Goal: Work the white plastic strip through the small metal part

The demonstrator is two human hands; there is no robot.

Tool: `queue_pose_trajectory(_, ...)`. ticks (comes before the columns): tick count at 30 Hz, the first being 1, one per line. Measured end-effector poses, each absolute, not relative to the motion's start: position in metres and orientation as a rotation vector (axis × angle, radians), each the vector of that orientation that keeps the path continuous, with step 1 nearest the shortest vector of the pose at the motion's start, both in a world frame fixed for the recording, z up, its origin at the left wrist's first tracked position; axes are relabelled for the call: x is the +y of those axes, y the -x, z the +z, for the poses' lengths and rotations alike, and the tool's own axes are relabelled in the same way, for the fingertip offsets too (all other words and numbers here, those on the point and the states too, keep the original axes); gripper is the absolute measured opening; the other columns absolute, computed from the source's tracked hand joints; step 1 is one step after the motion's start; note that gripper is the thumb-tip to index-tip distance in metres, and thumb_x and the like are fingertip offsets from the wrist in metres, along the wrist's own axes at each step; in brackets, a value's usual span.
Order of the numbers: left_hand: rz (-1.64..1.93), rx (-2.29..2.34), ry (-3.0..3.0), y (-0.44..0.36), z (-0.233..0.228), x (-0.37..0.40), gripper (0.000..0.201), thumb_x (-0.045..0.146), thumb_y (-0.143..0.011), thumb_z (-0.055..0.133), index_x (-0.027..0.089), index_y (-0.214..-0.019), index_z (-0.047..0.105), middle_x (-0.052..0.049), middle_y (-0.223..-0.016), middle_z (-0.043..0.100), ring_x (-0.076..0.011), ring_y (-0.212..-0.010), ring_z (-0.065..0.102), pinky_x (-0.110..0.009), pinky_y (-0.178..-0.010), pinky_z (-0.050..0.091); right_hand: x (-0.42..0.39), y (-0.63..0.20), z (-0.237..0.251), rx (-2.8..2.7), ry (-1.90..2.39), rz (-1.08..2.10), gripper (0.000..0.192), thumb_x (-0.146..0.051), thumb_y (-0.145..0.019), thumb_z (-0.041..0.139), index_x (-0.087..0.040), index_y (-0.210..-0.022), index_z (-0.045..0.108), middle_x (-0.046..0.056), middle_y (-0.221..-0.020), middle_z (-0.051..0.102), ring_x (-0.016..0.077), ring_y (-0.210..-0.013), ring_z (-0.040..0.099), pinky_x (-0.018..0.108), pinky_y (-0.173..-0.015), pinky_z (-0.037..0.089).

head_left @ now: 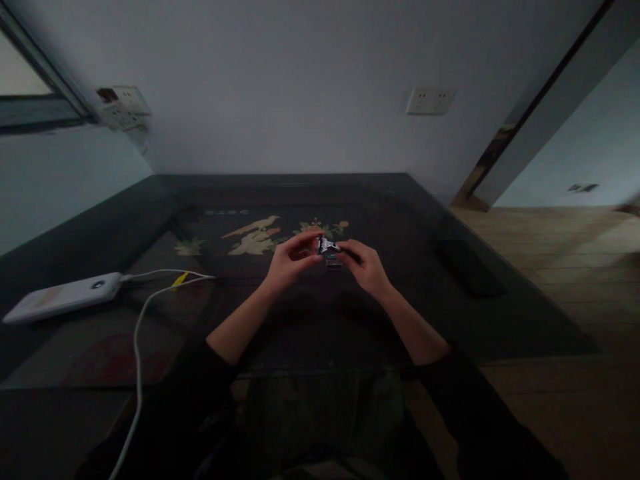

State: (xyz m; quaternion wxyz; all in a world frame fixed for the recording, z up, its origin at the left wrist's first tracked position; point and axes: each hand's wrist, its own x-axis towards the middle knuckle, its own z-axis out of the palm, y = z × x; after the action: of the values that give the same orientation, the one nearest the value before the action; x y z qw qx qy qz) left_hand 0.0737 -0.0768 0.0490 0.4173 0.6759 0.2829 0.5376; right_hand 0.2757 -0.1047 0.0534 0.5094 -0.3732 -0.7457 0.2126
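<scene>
Both my hands meet above the middle of a dark glass-topped table (410, 220). Between the fingertips of my left hand (290, 260) and my right hand (365, 267) I hold a small shiny metal object (327, 247); its exact kind is too small and dim to tell. A dark part of it sticks out to the right under my right thumb. Beneath the glass lies a painted panel with pale birds and flowers (260, 237). My forearms are bare, with dark sleeves pushed up to the elbows.
A white power bank (63, 297) lies at the table's left edge, with white cables (143, 320) running toward me. A flat dark object (470, 267) rests on the right side. Wall sockets (430, 100) sit above; wooden floor (575, 267) is to the right.
</scene>
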Motion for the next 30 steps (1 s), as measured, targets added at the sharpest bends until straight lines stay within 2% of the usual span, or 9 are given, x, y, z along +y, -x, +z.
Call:
queue_pose_trajectory(13,1.345,0.685,-1.773,-0.0723,0.0529,-0.0793,0.049,0.027,-0.067,0.082,0.022,-0.115,0.073,-0.004,-0.088,0.069,-0.014,-0.077,0.061,-0.031,-0.076,0.055,-0.1055,-0.2783,0.0517,-1.839,0.869,0.469,0.02,-0.036,-0.092,0.058,-0.024,-0.102,0.072,0.007,-0.096,0.072,0.0225,-0.089,0.065,0.039,-0.084,0.049)
queue_pose_trajectory(21,1.341,0.647,-1.787,-0.0726,0.0562,-0.0823,0.049,0.027,-0.067,0.084,0.02,-0.114,0.073,-0.003,-0.083,0.067,-0.0132,-0.075,0.06,-0.03,-0.076,0.055,-0.1051,-0.2815,0.0523,-1.874,0.897,0.452,0.023,-0.039,-0.093,0.058,-0.024,-0.102,0.072,0.007,-0.096,0.071,0.0228,-0.09,0.065,0.039,-0.085,0.05)
queue_pose_trajectory(30,1.333,0.662,-1.772,-0.0734,0.0537,-0.0812,0.05,0.032,-0.064,0.086,0.019,-0.111,0.074,-0.004,-0.081,0.068,-0.0134,-0.073,0.061,-0.031,-0.074,0.056,-0.1034,-0.2846,0.0506,-1.91,0.904,0.455,0.02,-0.034,-0.092,0.059,-0.025,-0.104,0.072,0.006,-0.094,0.07,0.0227,-0.089,0.064,0.04,-0.085,0.049)
